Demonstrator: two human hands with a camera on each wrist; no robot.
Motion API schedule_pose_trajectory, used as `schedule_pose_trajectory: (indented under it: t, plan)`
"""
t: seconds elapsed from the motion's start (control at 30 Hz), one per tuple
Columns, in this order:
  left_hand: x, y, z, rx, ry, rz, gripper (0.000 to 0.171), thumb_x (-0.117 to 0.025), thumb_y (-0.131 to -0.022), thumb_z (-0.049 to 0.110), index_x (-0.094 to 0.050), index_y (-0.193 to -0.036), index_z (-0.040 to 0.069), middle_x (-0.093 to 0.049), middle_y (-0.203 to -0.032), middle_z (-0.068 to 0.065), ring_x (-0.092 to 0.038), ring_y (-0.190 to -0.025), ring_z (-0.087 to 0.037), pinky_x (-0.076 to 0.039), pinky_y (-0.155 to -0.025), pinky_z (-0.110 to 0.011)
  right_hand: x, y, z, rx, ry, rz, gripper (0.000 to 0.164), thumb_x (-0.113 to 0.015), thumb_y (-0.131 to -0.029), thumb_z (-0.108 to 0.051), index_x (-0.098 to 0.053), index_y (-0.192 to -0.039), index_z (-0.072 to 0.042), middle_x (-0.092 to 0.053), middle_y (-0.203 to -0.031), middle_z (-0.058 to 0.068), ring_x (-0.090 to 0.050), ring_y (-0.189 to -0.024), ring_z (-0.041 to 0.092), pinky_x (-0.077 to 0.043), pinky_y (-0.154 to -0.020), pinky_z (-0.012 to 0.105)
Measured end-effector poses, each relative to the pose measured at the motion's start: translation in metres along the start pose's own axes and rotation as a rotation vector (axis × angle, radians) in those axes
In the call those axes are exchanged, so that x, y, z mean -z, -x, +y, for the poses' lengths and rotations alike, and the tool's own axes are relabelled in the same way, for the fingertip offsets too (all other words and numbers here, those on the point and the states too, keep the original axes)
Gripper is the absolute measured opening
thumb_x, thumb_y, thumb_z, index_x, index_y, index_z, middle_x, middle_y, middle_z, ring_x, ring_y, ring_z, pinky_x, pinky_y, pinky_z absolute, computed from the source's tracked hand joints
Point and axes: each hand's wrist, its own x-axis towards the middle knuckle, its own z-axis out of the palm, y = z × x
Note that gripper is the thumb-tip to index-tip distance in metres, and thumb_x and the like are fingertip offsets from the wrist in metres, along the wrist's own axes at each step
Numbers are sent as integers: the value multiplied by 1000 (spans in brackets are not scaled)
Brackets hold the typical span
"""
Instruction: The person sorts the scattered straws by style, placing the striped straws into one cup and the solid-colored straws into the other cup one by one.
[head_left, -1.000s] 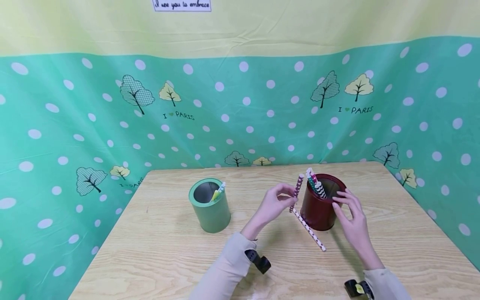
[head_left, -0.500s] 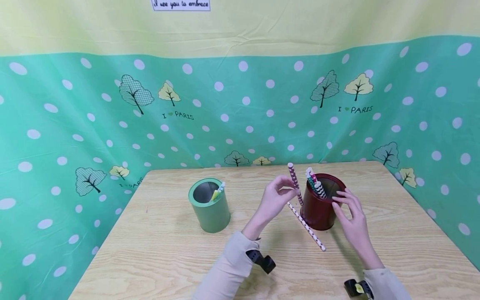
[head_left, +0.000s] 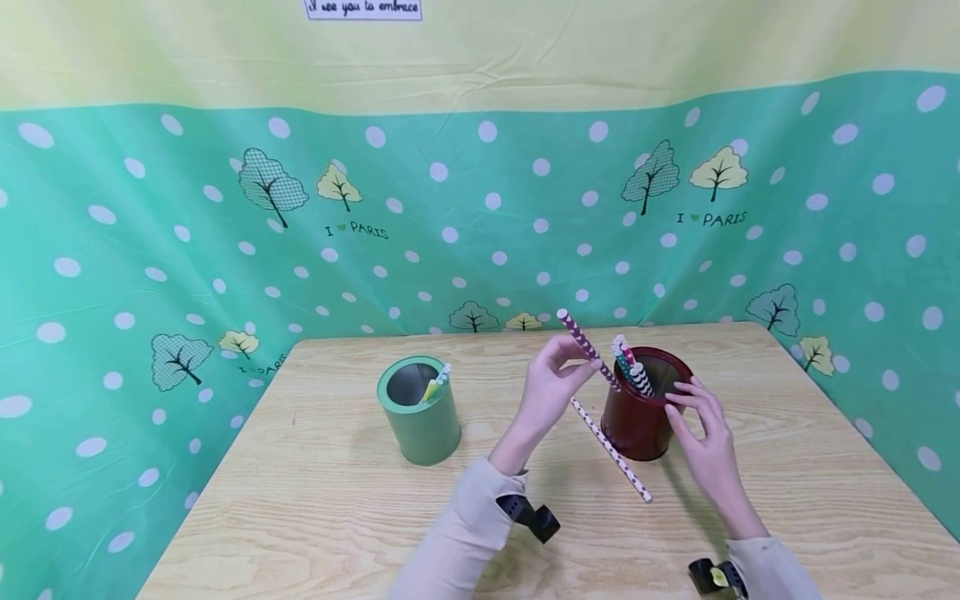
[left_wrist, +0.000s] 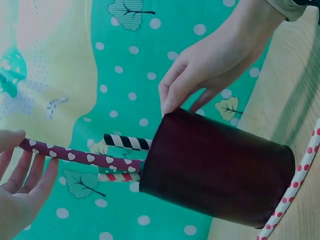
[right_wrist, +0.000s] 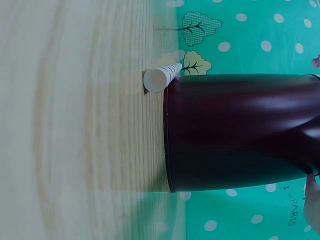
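Note:
My left hand pinches a purple paper straw with white hearts. The straw slants, its lower end by the near left rim of a dark red cylindrical holder. In the left wrist view the purple straw reaches the rim beside the other straws; whether it touches is hard to tell. My right hand holds the holder's right rim between thumb and fingers. Several patterned straws stand inside the holder, leaning left. A white straw with red dots lies on the table against the holder's base.
A green holder with a few light-coloured straws stands to the left on the wooden table. A patterned green curtain hangs behind the table's back edge.
My left hand has raised the purple straw and tilted it, so its top leans left and its lower end has swung right to the red holder's rim. The right hand stays put.

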Motion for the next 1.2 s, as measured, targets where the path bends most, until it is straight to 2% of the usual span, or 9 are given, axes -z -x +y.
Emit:
schedule_pose_trajectory:
  t: [0.13, 0.23, 0.37, 0.5, 0.7, 0.87, 1.2]
  plan:
    - [-3, -2, 4, -19, 2, 7, 24, -59, -77, -10, -50, -98, -13, -55, -96, -28, -54, -84, -4, -48, -81, -30, -1, -1, 23, -2, 5, -8, 22, -57, -84, -4, -59, -105, -1, -47, -123, 13, -22, -128, 3, -19, -105, 27]
    - [-4, -6, -3, -18, 5, 8, 23, -59, -77, -9, -51, -98, -12, -55, -96, -27, -54, -84, -6, -48, -80, -27, -1, -1, 22, -8, 6, -11, 21, -57, -84, -4, -59, -105, -1, -47, -123, 13, -22, -128, 3, -19, -106, 30]
    - [-6, -12, -18, -10, 23, 19, 23, -61, -76, -7, -52, -98, -9, -57, -96, -23, -55, -85, -8, -49, -79, -27, 0, -1, 12, -11, -1, -6, 20, -56, -84, -1, -59, -104, 2, -47, -121, 16, -23, -127, 1, -19, -105, 29]
    - [-10, -14, -24, -12, 29, 19, 23, -61, -77, -7, -53, -98, -9, -57, -95, -22, -56, -85, -9, -49, -78, -27, 0, 1, -8, 11, -6, 8, 19, -55, -84, 2, -58, -102, 6, -47, -118, 21, -24, -126, 0, -19, -102, 17]
    - [-15, -12, -12, -25, 10, 14, 22, -59, -77, -9, -52, -97, -11, -56, -95, -26, -57, -85, -13, -49, -77, -25, 1, 2, -16, 46, -19, 17, 18, -54, -84, 4, -57, -101, 9, -46, -116, 24, -25, -125, 0, -18, -99, 11]
    - [-18, -12, -4, -9, -14, 18, 21, -60, -77, -8, -52, -96, -11, -57, -95, -27, -55, -82, -8, -49, -76, -24, 1, 2, -17, 33, -15, 13, 18, -54, -84, 4, -58, -100, 7, -47, -117, 21, -25, -125, -1, -19, -97, 10]
    - [-21, -16, -10, 35, -64, 16, 20, -60, -77, -7, -55, -96, -8, -59, -93, -24, -56, -81, -9, -49, -75, -21, 0, 2, -17, 33, -14, 10, 17, -54, -84, 3, -58, -100, 7, -47, -117, 21, -24, -125, -1, -19, -98, 10]
